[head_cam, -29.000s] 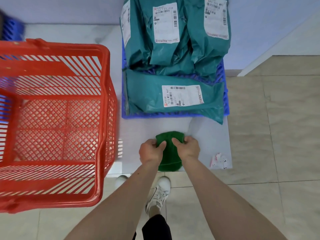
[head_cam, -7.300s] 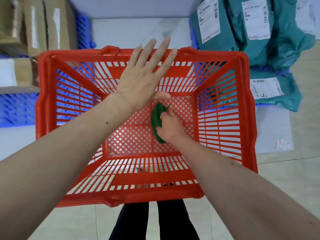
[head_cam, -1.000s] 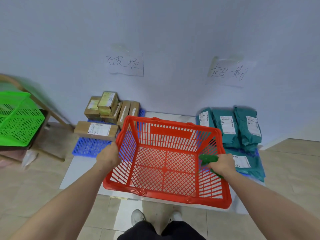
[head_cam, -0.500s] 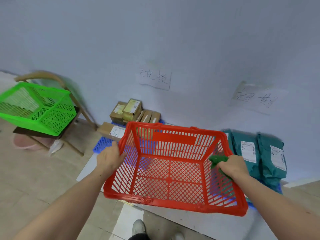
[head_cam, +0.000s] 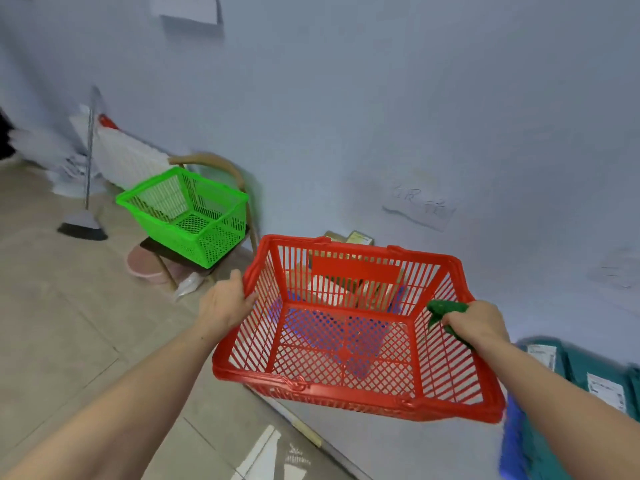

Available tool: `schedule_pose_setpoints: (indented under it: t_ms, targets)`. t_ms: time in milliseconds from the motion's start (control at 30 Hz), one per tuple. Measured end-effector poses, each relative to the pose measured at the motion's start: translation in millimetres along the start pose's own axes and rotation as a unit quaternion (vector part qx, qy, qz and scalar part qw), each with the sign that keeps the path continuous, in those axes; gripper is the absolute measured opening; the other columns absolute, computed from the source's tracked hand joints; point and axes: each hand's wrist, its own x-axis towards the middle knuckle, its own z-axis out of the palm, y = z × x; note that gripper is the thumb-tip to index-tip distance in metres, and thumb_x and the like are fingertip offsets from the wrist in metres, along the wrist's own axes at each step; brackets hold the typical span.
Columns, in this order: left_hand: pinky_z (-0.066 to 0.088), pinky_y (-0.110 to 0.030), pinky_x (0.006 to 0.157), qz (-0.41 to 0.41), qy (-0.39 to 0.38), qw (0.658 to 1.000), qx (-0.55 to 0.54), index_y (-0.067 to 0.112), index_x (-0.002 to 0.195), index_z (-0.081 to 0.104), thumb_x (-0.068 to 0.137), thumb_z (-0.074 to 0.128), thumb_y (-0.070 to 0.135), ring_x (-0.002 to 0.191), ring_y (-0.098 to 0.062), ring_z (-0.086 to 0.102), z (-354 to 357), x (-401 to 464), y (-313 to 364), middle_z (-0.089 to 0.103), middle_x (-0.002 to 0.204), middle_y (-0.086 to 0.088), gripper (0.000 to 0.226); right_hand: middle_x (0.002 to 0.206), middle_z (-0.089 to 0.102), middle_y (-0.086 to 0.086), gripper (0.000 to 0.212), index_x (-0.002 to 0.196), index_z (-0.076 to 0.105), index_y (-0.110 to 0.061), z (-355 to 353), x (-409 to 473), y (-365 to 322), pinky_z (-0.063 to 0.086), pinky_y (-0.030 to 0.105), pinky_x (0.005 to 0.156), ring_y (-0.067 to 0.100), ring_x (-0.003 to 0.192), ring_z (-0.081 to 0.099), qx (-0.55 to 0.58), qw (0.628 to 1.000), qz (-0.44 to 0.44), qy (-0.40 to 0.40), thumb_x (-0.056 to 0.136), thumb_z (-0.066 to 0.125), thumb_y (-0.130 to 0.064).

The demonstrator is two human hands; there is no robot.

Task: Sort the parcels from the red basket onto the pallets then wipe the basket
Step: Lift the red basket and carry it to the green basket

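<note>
The red basket (head_cam: 353,273) is held up off the floor, with nothing inside it. My left hand (head_cam: 224,301) grips its left rim. My right hand (head_cam: 472,322) grips the right rim and pinches a green cloth (head_cam: 445,309) against it. Through the basket's mesh I see cardboard boxes (head_cam: 349,237) on a blue pallet. Teal parcels (head_cam: 588,368) with white labels lie at the lower right on another blue pallet (head_cam: 512,445).
A green basket (head_cam: 187,213) sits on a wooden chair (head_cam: 221,168) by the wall, with a pink basin (head_cam: 145,268) under it. A broom (head_cam: 85,223) leans against the wall at the left. Paper signs (head_cam: 419,209) hang on the wall. Tiled floor lies at the lower left.
The view has swung left and the basket has moved left with both hands, higher off the floor. The green basket and chair are nearer the middle; the teal parcels have slid to the right edge.
</note>
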Motion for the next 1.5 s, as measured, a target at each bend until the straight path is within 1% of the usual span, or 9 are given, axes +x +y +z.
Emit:
schedule_pose_setpoints:
  t_ms: [200,367,467,600,700,800,1033,1300,1500]
  targets:
    - [0.053,-0.042,0.077,-0.013,0.014,1.000,0.005,0.010,0.112,0.044,0.088,0.059,0.046,0.099,-0.037,0.066,-49.1,45.7,-115.0,0.068,0.104,-0.017,0.045,0.100,0.071,0.021,0.042,0.099,0.073,-0.002,63.4,-30.0,-118.3,0.048,0.032,0.067,0.038,0.093,0.068,-0.008,1.000,-0.021,0.000,0.069,0.077,-0.030]
    - [0.053,-0.041,0.072,-0.040,0.014,0.999,0.023,0.012,0.106,0.041,0.084,0.059,0.039,0.094,-0.037,0.067,-84.9,77.1,-190.9,0.068,0.100,-0.016,0.039,0.096,0.071,0.023,0.040,0.095,0.072,0.000,102.2,-44.4,-207.2,0.047,0.032,0.066,0.039,0.092,0.067,-0.008,0.999,-0.050,-0.010,0.071,0.077,-0.032]
    - [0.053,-0.042,0.076,-0.062,0.008,0.998,0.014,0.012,0.110,0.042,0.081,0.058,0.034,0.097,-0.038,0.065,-100.6,104.1,-228.1,0.067,0.104,-0.016,0.040,0.100,0.071,0.022,0.041,0.097,0.072,-0.002,118.8,-43.5,-260.5,0.049,0.032,0.068,0.038,0.095,0.068,-0.020,0.998,-0.058,-0.011,0.071,0.075,-0.035]
    - [0.050,-0.041,0.082,-0.079,0.014,0.997,0.022,0.017,0.132,0.042,0.080,0.059,0.034,0.105,-0.038,0.064,-120.1,152.6,-266.7,0.066,0.113,-0.017,0.057,0.106,0.071,0.023,0.046,0.104,0.072,-0.002,136.1,-31.9,-330.3,0.053,0.036,0.074,0.039,0.100,0.068,-0.011,0.997,-0.079,-0.011,0.073,0.074,-0.036]
    - [0.049,-0.041,0.082,-0.087,0.035,0.995,0.037,0.014,0.122,0.045,0.082,0.059,0.030,0.105,-0.039,0.063,-136.8,195.6,-289.8,0.066,0.110,-0.020,0.046,0.109,0.070,0.024,0.049,0.107,0.071,-0.001,146.5,-19.0,-381.1,0.055,0.039,0.078,0.039,0.101,0.067,-0.004,0.996,-0.090,-0.007,0.073,0.074,-0.036]
    - [0.049,-0.042,0.081,-0.080,0.056,0.994,0.053,0.012,0.122,0.042,0.083,0.058,0.030,0.104,-0.040,0.063,-154.6,241.8,-310.3,0.066,0.108,-0.022,0.046,0.107,0.071,0.023,0.051,0.105,0.071,-0.003,154.4,-5.9,-431.8,0.056,0.040,0.079,0.039,0.099,0.068,0.008,0.995,-0.104,0.000,0.068,0.072,-0.040]
    - [0.050,-0.044,0.081,-0.090,0.071,0.992,0.049,0.012,0.118,0.041,0.090,0.058,0.033,0.106,-0.039,0.063,-187.6,339.0,-352.7,0.064,0.112,-0.020,0.039,0.117,0.067,0.024,0.054,0.115,0.067,-0.003,169.3,20.0,-536.5,0.053,0.040,0.083,0.041,0.108,0.064,0.022,0.994,-0.109,0.003,0.075,0.073,-0.039]
    - [0.048,-0.043,0.082,-0.073,0.068,0.994,0.040,0.010,0.115,0.042,0.091,0.058,0.032,0.111,-0.036,0.061,-205.5,448.0,-410.1,0.061,0.118,-0.018,0.037,0.103,0.071,0.019,0.056,0.105,0.070,-0.004,212.8,40.4,-636.6,0.059,0.044,0.080,0.038,0.091,0.069,0.056,0.993,-0.100,-0.004,0.067,0.071,-0.046]
    - [0.050,-0.044,0.084,-0.025,0.041,0.998,0.031,0.010,0.115,0.043,0.091,0.062,0.034,0.110,-0.037,0.062,-209.4,546.3,-472.7,0.063,0.117,-0.018,0.039,0.093,0.071,0.017,0.047,0.096,0.070,-0.004,264.1,46.7,-708.6,0.058,0.039,0.071,0.036,0.083,0.069,0.067,0.996,-0.061,0.008,0.066,0.072,-0.040]
